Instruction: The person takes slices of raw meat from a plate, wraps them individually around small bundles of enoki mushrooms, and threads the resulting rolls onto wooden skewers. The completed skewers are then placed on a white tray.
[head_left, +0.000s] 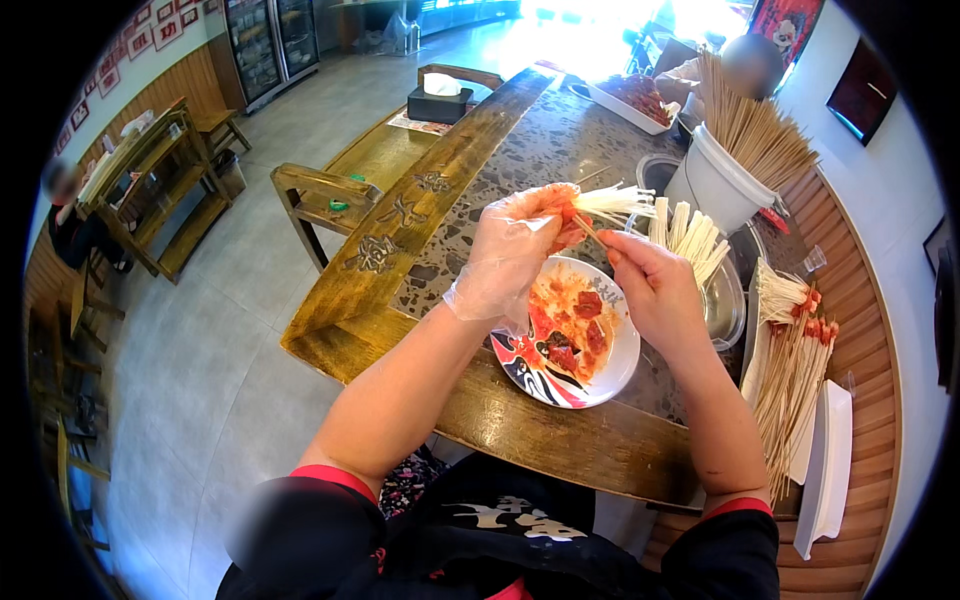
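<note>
Over the plate, my left hand (525, 232), in a clear plastic glove stained red, closes around a bundle of enoki mushrooms (615, 201) with red sauced meat at its base. My right hand (649, 281), bare, pinches a thin wooden skewer (589, 231) that runs into the bundle by my left fingers. Below lies a white plate with a painted mask (626, 360), holding several red marinated meat pieces (589, 304). More enoki bundles (694, 240) stand in a metal bowl (727, 307) beyond my right hand. At the right, skewered enoki with red meat (795, 300) rest on a white tray (806, 450).
A white bucket (705, 176) full of wooden skewers (765, 135) stands at the back right, near a white tray of red meat (630, 101) and another person (682, 79). The table's raised wooden edge (405, 217) has a bench (322, 187) beside it. A black tissue box (439, 103) stands beyond.
</note>
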